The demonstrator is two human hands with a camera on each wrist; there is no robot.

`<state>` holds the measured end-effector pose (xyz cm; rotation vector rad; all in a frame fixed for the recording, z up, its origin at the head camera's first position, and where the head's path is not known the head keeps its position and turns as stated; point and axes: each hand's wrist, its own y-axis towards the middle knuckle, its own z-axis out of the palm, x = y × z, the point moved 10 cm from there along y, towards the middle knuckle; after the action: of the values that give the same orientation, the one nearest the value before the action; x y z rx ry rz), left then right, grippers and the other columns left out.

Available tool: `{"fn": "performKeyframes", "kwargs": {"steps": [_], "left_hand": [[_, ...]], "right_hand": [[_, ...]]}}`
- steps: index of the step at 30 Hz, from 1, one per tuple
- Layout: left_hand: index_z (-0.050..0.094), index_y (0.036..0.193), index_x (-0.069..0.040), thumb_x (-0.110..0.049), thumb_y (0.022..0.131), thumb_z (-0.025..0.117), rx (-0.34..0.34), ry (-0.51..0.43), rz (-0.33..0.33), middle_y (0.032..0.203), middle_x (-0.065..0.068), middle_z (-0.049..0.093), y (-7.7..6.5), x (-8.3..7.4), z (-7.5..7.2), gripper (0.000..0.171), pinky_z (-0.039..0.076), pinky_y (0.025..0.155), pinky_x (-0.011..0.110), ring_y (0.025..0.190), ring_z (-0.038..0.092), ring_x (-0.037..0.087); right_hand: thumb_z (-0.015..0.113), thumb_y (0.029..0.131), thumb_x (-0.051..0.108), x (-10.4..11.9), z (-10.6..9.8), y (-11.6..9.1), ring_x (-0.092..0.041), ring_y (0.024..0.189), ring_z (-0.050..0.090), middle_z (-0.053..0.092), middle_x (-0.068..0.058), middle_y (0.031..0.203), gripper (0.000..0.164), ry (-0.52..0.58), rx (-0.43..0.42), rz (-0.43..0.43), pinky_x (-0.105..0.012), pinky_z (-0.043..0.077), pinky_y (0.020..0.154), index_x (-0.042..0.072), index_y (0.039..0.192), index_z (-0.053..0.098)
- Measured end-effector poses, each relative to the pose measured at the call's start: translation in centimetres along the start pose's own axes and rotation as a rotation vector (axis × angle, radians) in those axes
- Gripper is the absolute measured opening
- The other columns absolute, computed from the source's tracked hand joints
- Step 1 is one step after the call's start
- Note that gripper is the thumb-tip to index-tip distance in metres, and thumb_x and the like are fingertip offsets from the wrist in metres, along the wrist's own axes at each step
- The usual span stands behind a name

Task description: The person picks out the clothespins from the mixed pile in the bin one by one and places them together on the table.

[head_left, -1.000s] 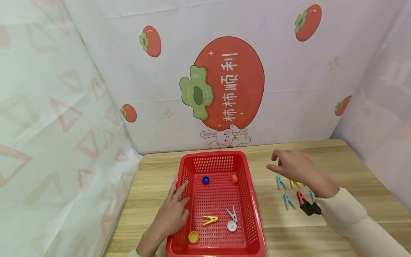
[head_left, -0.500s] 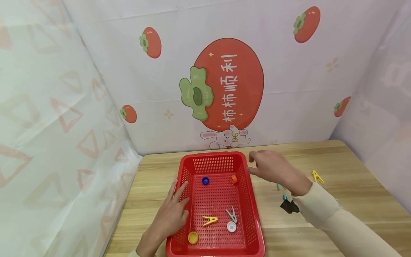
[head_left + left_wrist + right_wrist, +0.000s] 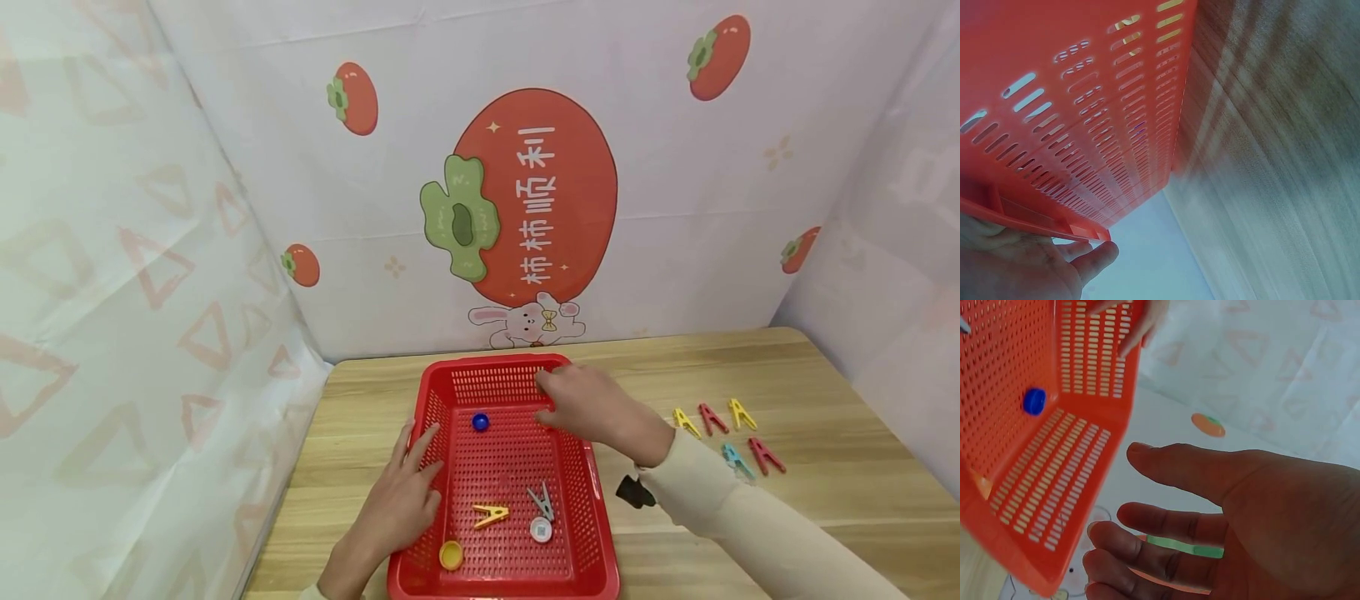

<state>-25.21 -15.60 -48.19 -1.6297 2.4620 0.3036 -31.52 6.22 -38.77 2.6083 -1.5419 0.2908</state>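
My left hand [image 3: 397, 504] rests on the left rim of a red plastic basket [image 3: 603, 542], its fingers reaching over the edge; the left wrist view shows that hand [image 3: 1029, 265] at the rim. My right hand [image 3: 592, 408] hovers over the back right part of the basket. In the right wrist view, the thumb stands apart from loosely bent fingers [image 3: 1191, 528] with nothing between. Inside the basket are a blue bottle cap [image 3: 480, 422], a yellow cap [image 3: 452, 555], a white cap [image 3: 541, 529], a yellow clothespin [image 3: 491, 515] and a grey clothespin [image 3: 542, 502]. An orange piece [image 3: 982, 485] shows in the right wrist view.
Several clothespins lie on the wooden table right of the basket, among them a red one [image 3: 767, 457], a blue one [image 3: 738, 461] and a yellow one [image 3: 742, 414]. A small black block [image 3: 636, 492] is under my right wrist. Printed cloth [image 3: 390, 192] walls the table.
My right hand has moved left from above the clothespins to over the basket, uncovering several clothespins and hiding the orange piece in the head view. The left hand stays at the rim.
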Motion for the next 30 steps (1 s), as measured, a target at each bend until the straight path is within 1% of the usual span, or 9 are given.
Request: {"fn": "performKeyframes", "kwargs": {"steps": [4,7,12,18,21,23,25,27,30], "left_hand": [[0.077,0.125,0.007,-0.009,0.096,0.072,0.001,0.001,-0.003,0.174,0.018,0.038,0.0,0.1,0.0,0.033,0.027,0.135,0.060,0.169,0.010,0.044],[0.077,0.124,0.007,-0.009,0.096,0.073,-0.001,-0.003,-0.003,0.174,0.018,0.038,0.1,0.2,0.1,0.033,0.028,0.135,0.060,0.169,0.010,0.044],[0.077,0.125,0.007,-0.009,0.096,0.072,-0.002,-0.001,-0.003,0.174,0.018,0.038,0.2,0.3,0.0,0.033,0.028,0.135,0.061,0.169,0.010,0.044],[0.077,0.125,0.007,-0.009,0.096,0.073,0.002,0.002,-0.002,0.174,0.018,0.038,0.2,0.2,-0.1,0.033,0.028,0.135,0.060,0.169,0.010,0.044],[0.078,0.124,0.007,-0.010,0.096,0.073,0.003,0.016,0.006,0.174,0.017,0.038,0.3,0.1,0.1,0.033,0.027,0.135,0.059,0.169,0.011,0.043],[0.078,0.124,0.007,-0.010,0.096,0.073,0.003,0.024,0.017,0.174,0.017,0.038,0.3,0.1,0.3,0.033,0.027,0.136,0.059,0.169,0.012,0.043],[0.078,0.124,0.006,-0.010,0.096,0.073,0.004,0.032,0.026,0.174,0.018,0.039,0.4,0.0,0.4,0.033,0.027,0.136,0.059,0.169,0.013,0.044],[0.078,0.124,0.006,-0.011,0.096,0.072,0.007,0.033,0.024,0.174,0.018,0.039,0.4,-0.1,0.5,0.034,0.026,0.136,0.059,0.169,0.013,0.045],[0.078,0.125,0.006,-0.011,0.096,0.072,0.010,0.027,0.012,0.174,0.017,0.038,0.4,0.0,0.4,0.034,0.026,0.136,0.060,0.169,0.011,0.045]], "right_hand": [[0.085,0.095,0.033,1.5,0.9,0.6,-0.016,0.076,0.063,0.074,-0.006,0.093,0.037,0.011,0.012,-0.026,-0.036,0.065,0.071,0.005,0.117,0.074],[0.086,0.094,0.030,2.5,1.5,0.9,-0.020,0.081,0.070,0.077,-0.009,0.100,0.039,0.032,0.013,-0.043,-0.040,0.069,0.076,0.004,0.121,0.075],[0.087,0.093,0.028,4.3,2.5,1.2,-0.025,0.088,0.075,0.080,-0.013,0.108,0.039,0.023,0.031,-0.063,-0.040,0.069,0.075,0.005,0.123,0.076],[0.088,0.093,0.032,6.6,4.0,1.7,-0.018,0.076,0.072,0.079,-0.008,0.100,0.038,-0.044,0.057,-0.106,-0.034,0.068,0.069,0.008,0.120,0.077],[0.087,0.094,0.034,7.5,5.2,2.1,-0.016,0.074,0.069,0.078,-0.006,0.100,0.038,-0.094,0.099,-0.114,-0.032,0.067,0.065,0.010,0.122,0.076],[0.086,0.094,0.035,7.8,6.2,2.2,-0.015,0.073,0.065,0.077,-0.006,0.102,0.042,-0.126,0.135,-0.107,-0.032,0.066,0.065,0.010,0.126,0.076],[0.086,0.094,0.037,7.9,7.1,2.4,-0.014,0.071,0.062,0.076,-0.005,0.100,0.042,-0.173,0.164,-0.106,-0.032,0.066,0.066,0.012,0.127,0.076],[0.086,0.094,0.037,8.1,8.0,2.5,-0.013,0.066,0.058,0.074,-0.003,0.094,0.038,-0.193,0.189,-0.106,-0.028,0.064,0.064,0.013,0.123,0.077],[0.085,0.094,0.034,8.6,9.2,2.8,-0.011,0.064,0.055,0.071,0.001,0.085,0.027,-0.225,0.224,-0.117,-0.026,0.060,0.062,0.016,0.113,0.078]]}}
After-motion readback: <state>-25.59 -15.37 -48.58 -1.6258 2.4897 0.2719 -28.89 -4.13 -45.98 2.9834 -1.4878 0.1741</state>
